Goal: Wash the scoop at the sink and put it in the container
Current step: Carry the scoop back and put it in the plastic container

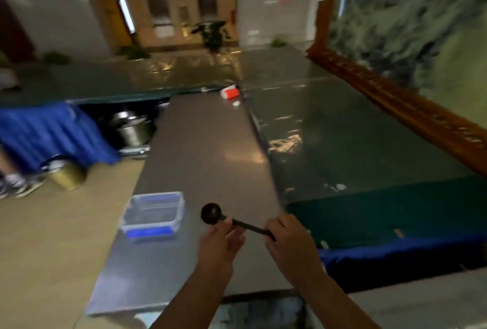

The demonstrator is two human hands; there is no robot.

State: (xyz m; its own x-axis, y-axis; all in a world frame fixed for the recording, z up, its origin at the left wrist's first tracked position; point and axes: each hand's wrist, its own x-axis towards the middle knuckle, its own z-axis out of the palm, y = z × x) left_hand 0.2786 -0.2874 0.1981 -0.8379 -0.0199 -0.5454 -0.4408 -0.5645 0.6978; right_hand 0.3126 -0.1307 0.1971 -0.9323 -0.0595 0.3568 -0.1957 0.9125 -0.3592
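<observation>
The desk [205, 144] is stretching away from the person. The container [154, 214] is sitting on the desk near its left edge. Right of the container, above the desk, the scoop [210, 213] is hanging between two hands: the left hand [220, 241] is gripping beside the bowl, the right hand [288, 241] is taking the handle's end. A pot [133, 128] is standing off the desk's left side, farther back than the container.

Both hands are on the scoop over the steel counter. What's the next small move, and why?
Probably carry the scoop left and lower it into the clear container. The left hand holds it near the bowl and the right hand holds the handle end, above the counter; the container sits open just to its left.
</observation>
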